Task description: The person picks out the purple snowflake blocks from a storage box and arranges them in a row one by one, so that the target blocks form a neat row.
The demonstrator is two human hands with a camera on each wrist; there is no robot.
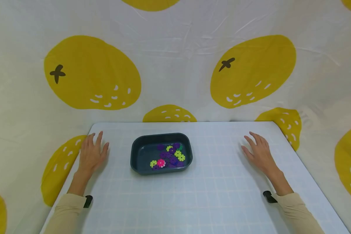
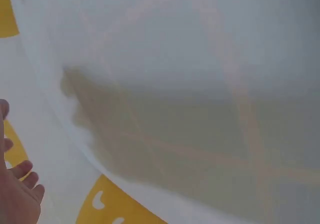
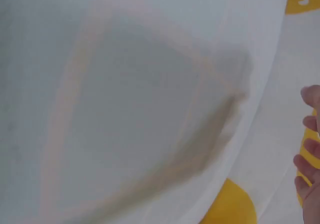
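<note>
A dark blue-grey rectangular tray [image 1: 143,152] lies on the table, left of its middle. Flat notched plastic discs lie inside it, mostly purple, with several yellow ones, a pink disc [image 1: 161,162] and a green piece [image 1: 180,147]. To the tray's left is my left hand [image 1: 91,155], fingers loosely spread and holding nothing. Well to the tray's right, my right hand [image 1: 260,154] has relaxed, slightly bent fingers with nothing in them. In the wrist views, fingers of the left hand [image 2: 22,189] and right hand [image 3: 311,159] show at the frame edges.
The table [image 1: 216,195] has a white cloth with a faint grid. Behind and beside it hangs a white curtain [image 1: 175,65] printed with large yellow fruit. Dark bands [image 1: 270,197] sit at both wrists, by the beige sleeves [image 1: 295,208].
</note>
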